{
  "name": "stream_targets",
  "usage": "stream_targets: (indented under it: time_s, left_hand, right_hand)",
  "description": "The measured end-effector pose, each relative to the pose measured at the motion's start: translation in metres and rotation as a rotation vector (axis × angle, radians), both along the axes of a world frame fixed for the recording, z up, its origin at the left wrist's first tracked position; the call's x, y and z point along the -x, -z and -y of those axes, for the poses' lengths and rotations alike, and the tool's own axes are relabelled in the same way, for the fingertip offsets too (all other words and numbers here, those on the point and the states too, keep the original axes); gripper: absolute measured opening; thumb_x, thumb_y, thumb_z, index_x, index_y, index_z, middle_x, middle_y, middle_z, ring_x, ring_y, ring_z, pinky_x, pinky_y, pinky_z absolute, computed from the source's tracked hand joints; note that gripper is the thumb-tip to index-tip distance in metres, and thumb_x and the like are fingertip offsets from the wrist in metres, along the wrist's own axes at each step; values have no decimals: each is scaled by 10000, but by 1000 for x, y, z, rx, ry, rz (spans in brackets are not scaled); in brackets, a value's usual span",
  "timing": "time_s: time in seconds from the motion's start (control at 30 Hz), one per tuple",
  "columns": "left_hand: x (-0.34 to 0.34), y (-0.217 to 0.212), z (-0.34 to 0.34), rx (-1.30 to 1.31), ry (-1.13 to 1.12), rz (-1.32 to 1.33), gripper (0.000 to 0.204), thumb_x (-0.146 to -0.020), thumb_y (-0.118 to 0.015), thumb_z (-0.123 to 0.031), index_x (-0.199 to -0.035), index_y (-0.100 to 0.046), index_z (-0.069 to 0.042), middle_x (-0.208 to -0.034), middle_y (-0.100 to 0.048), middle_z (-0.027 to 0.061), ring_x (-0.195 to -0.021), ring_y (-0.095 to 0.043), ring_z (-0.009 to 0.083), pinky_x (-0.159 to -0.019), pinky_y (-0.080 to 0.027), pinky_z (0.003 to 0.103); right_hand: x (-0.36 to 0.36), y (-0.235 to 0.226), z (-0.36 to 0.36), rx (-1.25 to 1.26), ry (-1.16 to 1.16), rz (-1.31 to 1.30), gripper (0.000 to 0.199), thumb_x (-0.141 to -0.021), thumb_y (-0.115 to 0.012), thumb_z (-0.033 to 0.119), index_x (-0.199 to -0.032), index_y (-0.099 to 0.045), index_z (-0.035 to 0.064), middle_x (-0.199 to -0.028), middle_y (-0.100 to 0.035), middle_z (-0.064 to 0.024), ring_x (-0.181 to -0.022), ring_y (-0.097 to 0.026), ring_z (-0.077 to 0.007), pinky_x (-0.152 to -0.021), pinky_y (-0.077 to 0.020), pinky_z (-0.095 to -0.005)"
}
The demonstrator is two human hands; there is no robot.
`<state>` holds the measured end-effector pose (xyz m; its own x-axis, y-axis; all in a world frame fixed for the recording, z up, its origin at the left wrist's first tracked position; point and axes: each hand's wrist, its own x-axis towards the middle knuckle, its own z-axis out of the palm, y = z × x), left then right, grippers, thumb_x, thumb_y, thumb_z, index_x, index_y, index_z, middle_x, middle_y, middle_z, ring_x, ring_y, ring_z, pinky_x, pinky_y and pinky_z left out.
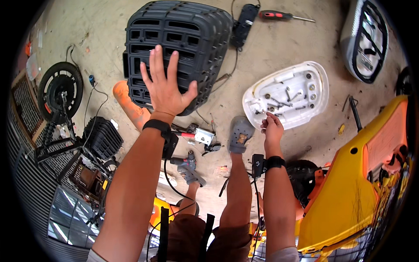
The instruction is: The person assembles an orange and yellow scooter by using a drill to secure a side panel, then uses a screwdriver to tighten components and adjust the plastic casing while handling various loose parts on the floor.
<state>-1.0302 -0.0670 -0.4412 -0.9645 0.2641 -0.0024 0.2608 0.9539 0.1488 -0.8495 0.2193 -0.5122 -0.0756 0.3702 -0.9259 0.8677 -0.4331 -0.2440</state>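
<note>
My left hand (163,87) lies with spread fingers on the slatted bottom of a black plastic basket (205,39), which is turned over on the floor. My right hand (271,125) is at the near rim of a white plastic tray-like shell (321,105). Its thumb and fingers are pinched together, and whatever they hold is too small to make out. Loose bolts (281,102) and several round dark fasteners lie inside the shell.
A red-and-black screwdriver (277,15) and a black bracket (245,26) lie beyond the basket. By my feet are a cordless drill (187,160) and a metal piece (203,136). A yellow vehicle body (345,187) stands at right, a wheel (60,92) at left. A silver-black shell (364,41) sits far right.
</note>
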Motion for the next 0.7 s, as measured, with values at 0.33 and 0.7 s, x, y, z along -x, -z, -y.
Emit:
stream_targets:
  time_s: [0.33, 0.7]
  left_hand:
    - [-3, -22, 10, 7, -20, 102, 754, -833, -592, -480, -1448, -389, -92, -1565, -203, 215, -1454, -187, 360, -1145, -121, 580]
    - [-88, -70, 32, -385, -275, 313, 593, -820, -615, -160, -1381, -456, -53, -1484, -384, 142, -1411, -300, 312, -1129, -254, 518]
  right_hand:
    - [-6, -277, 91, 745, 734, -42, 299, -946, -526, 105, -1232, -550, 22, -883, -586, -30, -684, -524, -127, -638, -424, -254]
    - [-95, -212, 132, 577, 342, 120, 257, -899, -495, 56, -1135, -583, 10, -772, -591, -66, -685, -575, -172, -602, -480, -276]
